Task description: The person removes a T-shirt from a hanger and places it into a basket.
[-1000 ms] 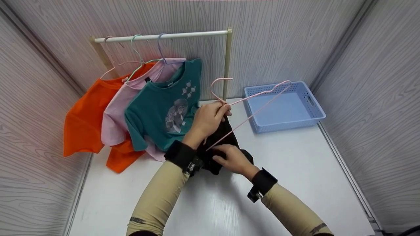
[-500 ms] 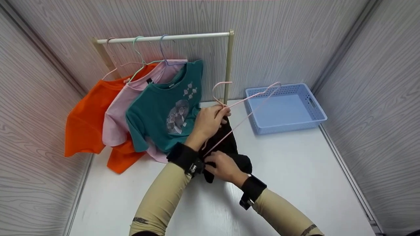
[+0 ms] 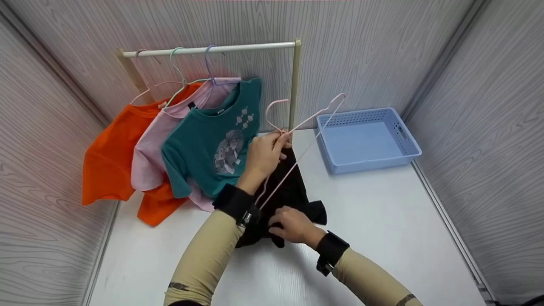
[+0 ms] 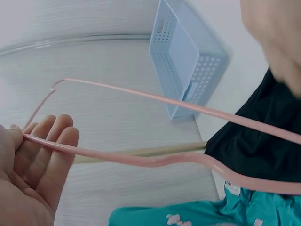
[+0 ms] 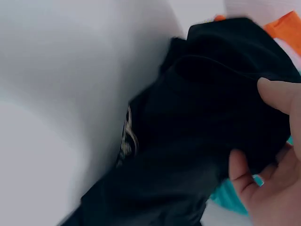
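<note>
My left hand (image 3: 264,156) pinches a pink wire clothes hanger (image 3: 313,115) just below its hook, with the hanger tilted so one end points up to the right. Its lower arm runs down to a black garment (image 3: 293,187), and the left wrist view shows the hanger (image 4: 141,159) stretching from my fingertips toward the dark cloth (image 4: 256,132). Lower down, my right hand (image 3: 293,225) grips the garment's edge. In the right wrist view, thumb and fingers hold the black fabric (image 5: 197,122) near an opening; a pale print shows at its side. The hanger's lower end is partly hidden by my left wrist.
Behind my left hand stands a rack (image 3: 238,46) carrying an orange shirt (image 3: 112,153), a pink shirt (image 3: 146,163) and a teal printed shirt (image 3: 199,140) on hangers. A blue plastic basket (image 3: 369,161) sits at the right rear of the white table (image 3: 382,225). Grey panels surround the table.
The hanger has tilted steeper, its far end moving left and its lower end going down. My right hand has moved down toward me, drawing the black garment's edge along.
</note>
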`<state>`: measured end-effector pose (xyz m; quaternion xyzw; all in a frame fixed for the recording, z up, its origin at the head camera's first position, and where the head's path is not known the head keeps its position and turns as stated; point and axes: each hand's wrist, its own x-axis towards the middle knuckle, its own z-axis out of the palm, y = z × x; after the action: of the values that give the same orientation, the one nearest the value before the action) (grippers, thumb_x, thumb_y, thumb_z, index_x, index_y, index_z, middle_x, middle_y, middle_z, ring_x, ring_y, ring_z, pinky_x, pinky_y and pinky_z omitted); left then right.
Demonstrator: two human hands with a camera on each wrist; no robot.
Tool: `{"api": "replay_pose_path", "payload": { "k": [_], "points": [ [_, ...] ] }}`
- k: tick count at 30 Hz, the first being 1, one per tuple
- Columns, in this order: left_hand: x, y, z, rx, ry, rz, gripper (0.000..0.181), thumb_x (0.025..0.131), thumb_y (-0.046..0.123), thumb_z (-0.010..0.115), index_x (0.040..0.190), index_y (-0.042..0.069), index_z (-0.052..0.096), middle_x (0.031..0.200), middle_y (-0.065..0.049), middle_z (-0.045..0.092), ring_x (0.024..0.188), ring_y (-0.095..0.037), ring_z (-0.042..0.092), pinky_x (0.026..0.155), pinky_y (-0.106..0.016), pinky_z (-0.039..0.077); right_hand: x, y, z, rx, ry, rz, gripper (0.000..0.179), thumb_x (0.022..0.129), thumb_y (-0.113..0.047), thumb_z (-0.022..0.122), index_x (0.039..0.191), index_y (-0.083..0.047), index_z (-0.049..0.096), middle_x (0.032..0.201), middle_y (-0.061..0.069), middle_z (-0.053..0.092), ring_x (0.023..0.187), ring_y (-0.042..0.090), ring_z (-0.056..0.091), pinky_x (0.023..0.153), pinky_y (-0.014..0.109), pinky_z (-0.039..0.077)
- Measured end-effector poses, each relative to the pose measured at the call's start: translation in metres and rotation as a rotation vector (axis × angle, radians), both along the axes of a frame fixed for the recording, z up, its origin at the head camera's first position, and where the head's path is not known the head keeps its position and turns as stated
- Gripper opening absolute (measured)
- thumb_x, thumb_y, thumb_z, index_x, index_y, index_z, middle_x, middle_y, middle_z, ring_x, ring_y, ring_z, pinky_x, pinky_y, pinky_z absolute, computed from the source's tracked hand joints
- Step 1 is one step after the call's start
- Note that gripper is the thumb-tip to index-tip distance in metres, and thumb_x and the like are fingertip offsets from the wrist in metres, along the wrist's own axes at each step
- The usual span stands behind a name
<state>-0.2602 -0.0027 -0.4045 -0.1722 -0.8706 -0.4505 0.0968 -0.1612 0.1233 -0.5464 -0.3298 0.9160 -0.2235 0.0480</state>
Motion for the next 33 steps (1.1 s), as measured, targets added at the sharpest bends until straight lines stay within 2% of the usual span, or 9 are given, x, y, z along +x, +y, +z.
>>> {"api": "replay_pose_path", "payload": {
  "k": [4,8,12,15,22,25,28,31,33],
  "points": [
    [-0.005,-0.011,0.004,-0.111,0.029,0.085,0.034,0.102,0.037,0.048,0.096,0.014,0.072,0.083,0.001,0.074,0.063,-0.015,0.064,0.059,-0.03,0.047,-0.001,0.026,-0.011,0.002,-0.065,-0.032,0.015,0.089,-0.021,0.067,0.1,-0.014,0.076,0.099,0.001,0.069,0.096,0.02,0.062,0.085,0.037,0.052],
    [-0.012,-0.021,0.006,-0.158,-0.018,0.149,0.032,0.102,0.036,0.048,0.095,0.016,0.072,0.081,0.001,0.072,0.059,-0.016,0.051,0.054,-0.028,0.034,-0.003,0.059,-0.019,-0.09,-0.08,-0.087,0.019,0.091,-0.016,0.064,0.108,-0.014,0.073,0.108,0.003,0.07,0.103,0.023,0.062,0.091,0.042,0.049],
    [-0.02,-0.028,0.008,-0.134,-0.138,0.135,0.028,0.103,0.032,0.048,0.102,0.016,0.07,0.09,0.001,0.075,0.06,-0.013,0.048,0.054,-0.026,0.033,-0.003,0.095,-0.025,-0.201,-0.106,-0.186,0.019,0.092,-0.01,0.063,0.11,-0.008,0.07,0.107,0.007,0.07,0.099,0.023,0.064,0.087,0.041,0.051],
    [-0.024,-0.03,0.01,-0.114,-0.229,0.11,0.027,0.103,0.03,0.048,0.108,0.015,0.069,0.095,0.0,0.075,0.062,-0.013,0.048,0.055,-0.026,0.032,0.001,0.12,-0.033,-0.231,-0.148,-0.251,0.019,0.092,-0.007,0.062,0.11,-0.004,0.069,0.106,0.008,0.07,0.094,0.022,0.065,0.083,0.038,0.052],
    [-0.025,-0.042,0.03,-0.11,-0.401,0.032,0.027,0.101,0.03,0.05,0.11,0.012,0.069,0.097,-0.002,0.073,0.074,-0.016,0.065,0.054,-0.021,0.042,0.015,0.162,-0.051,-0.236,-0.218,-0.365,0.019,0.094,-0.006,0.059,0.11,-0.008,0.069,0.098,0.008,0.071,0.082,0.014,0.061,0.07,0.028,0.047],
    [-0.022,-0.052,0.039,-0.129,-0.448,0.025,0.027,0.101,0.029,0.05,0.112,0.011,0.067,0.098,-0.005,0.073,0.077,-0.019,0.067,0.053,-0.02,0.046,0.02,0.173,-0.056,-0.224,-0.244,-0.406,0.019,0.093,-0.006,0.058,0.109,-0.011,0.069,0.093,0.006,0.07,0.076,0.009,0.055,0.066,0.025,0.044],
    [-0.021,-0.058,0.044,-0.135,-0.471,0.041,0.027,0.101,0.027,0.05,0.112,0.008,0.067,0.099,-0.009,0.073,0.071,-0.017,0.066,0.051,-0.019,0.047,0.023,0.179,-0.06,-0.215,-0.268,-0.434,0.019,0.093,-0.006,0.058,0.109,-0.011,0.069,0.092,0.004,0.069,0.074,0.007,0.052,0.066,0.025,0.043],
    [-0.022,-0.059,0.044,-0.146,-0.477,0.052,0.027,0.101,0.026,0.05,0.11,0.008,0.066,0.098,-0.008,0.073,0.063,-0.012,0.066,0.049,-0.019,0.048,0.023,0.182,-0.061,-0.215,-0.275,-0.44,0.019,0.094,-0.006,0.058,0.11,-0.008,0.068,0.091,0.003,0.068,0.074,0.008,0.051,0.067,0.025,0.043],
    [-0.024,-0.058,0.042,-0.114,-0.481,0.053,0.026,0.101,0.025,0.049,0.111,0.008,0.066,0.098,-0.007,0.072,0.061,-0.01,0.066,0.049,-0.019,0.05,0.022,0.181,-0.062,-0.219,-0.277,-0.434,0.019,0.094,-0.005,0.058,0.11,-0.007,0.068,0.091,0.004,0.068,0.074,0.008,0.051,0.066,0.025,0.043]
  ]
}}
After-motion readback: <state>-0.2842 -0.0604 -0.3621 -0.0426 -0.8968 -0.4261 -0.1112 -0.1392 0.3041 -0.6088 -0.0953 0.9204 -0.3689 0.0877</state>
